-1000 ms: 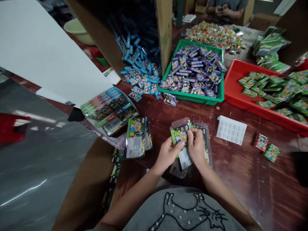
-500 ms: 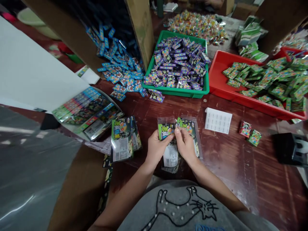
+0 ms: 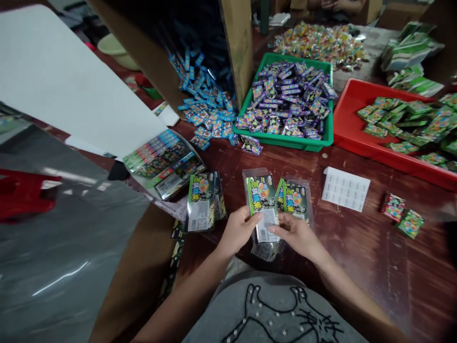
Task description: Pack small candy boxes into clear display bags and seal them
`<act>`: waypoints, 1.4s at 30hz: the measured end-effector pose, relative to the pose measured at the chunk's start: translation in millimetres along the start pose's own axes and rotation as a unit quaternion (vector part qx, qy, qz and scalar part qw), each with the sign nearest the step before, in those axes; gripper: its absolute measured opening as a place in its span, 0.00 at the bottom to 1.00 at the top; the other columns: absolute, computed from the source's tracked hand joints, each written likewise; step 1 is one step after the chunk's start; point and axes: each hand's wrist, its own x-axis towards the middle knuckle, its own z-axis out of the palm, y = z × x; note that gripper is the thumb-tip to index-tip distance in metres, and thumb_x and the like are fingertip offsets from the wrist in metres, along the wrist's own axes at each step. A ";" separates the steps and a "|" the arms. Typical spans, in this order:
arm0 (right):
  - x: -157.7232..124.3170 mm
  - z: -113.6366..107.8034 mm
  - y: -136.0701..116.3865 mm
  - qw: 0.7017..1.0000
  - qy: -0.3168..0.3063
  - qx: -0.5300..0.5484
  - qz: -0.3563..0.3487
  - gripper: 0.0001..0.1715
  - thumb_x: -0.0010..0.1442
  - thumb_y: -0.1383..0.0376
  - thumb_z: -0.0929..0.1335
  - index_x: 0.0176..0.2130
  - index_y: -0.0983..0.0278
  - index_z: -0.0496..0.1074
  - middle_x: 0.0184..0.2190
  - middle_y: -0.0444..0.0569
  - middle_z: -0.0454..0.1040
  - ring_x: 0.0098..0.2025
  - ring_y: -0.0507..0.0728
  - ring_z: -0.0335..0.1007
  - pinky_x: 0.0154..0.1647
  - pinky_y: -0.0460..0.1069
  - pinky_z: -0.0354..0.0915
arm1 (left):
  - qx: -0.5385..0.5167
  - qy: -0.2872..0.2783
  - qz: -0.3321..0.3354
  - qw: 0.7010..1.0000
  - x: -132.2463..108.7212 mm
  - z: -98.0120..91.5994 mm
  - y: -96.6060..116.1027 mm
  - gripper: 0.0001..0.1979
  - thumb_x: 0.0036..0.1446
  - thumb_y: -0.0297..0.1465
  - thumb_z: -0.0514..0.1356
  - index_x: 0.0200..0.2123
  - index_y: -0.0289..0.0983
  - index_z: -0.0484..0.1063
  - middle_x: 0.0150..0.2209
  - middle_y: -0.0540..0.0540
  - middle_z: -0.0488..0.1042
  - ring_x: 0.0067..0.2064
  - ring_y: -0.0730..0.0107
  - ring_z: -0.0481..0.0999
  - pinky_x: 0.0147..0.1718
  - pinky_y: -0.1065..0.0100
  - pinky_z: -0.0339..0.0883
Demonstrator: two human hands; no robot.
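Between my hands is a clear plastic packet [image 3: 260,193] with a printed black and green card and a white label panel. My left hand [image 3: 238,232] pinches its left edge, the thumb lying on the label. My right hand [image 3: 299,234] grips the lower right edge, with its thumb on the front and the other fingers partly hidden. Behind that hand lies a similar packet [image 3: 297,196] on the table, and more clear packets [image 3: 266,251] show underneath. To the left, another small stack of packets [image 3: 202,202] rests near the table edge.
A green tray [image 3: 285,142] holds purple candy boxes; a red tray [image 3: 342,128] holds green ones. Blue boxes [image 3: 210,107] spill from a carton. A white label sheet [image 3: 345,188] and two small boxes [image 3: 410,223] lie right. An open display box [image 3: 167,164] stands left.
My hands have slid down from the upper part of the packet to its lower edges, uncovering the printed front. The camera view has turned left, shifting the surroundings rightward.
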 end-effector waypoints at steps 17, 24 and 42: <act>227.2 7.5 -76.4 0.829 0.206 -0.476 -0.209 0.23 0.68 0.55 0.73 0.56 0.65 0.72 0.56 0.65 0.77 0.57 0.73 0.71 0.54 0.65 0.72 | 0.532 0.184 0.068 0.824 199.8 -100.0 140.4 0.32 0.66 0.42 0.66 0.64 0.27 0.68 0.58 0.25 0.79 0.61 0.40 0.79 0.58 0.53 0.69; 241.1 17.4 -73.0 0.825 0.188 -0.480 -0.232 0.17 0.71 0.59 0.71 0.56 0.64 0.72 0.54 0.62 0.78 0.55 0.69 0.71 0.56 0.62 0.69 | 0.543 0.185 0.038 0.819 226.1 -100.9 136.7 0.26 0.61 0.31 0.66 0.60 0.25 0.71 0.58 0.20 0.78 0.61 0.36 0.79 0.58 0.51 0.69; -28.9 -121.9 0.8 0.906 0.086 -0.357 -0.210 0.50 0.59 0.49 0.77 0.70 0.65 0.60 0.61 0.63 0.72 0.63 0.70 0.73 0.66 0.64 0.71 | 0.294 -0.261 0.114 0.913 51.6 54.9 62.3 0.40 0.49 0.41 0.76 0.65 0.40 0.72 0.63 0.32 0.77 0.60 0.43 0.80 0.58 0.47 0.74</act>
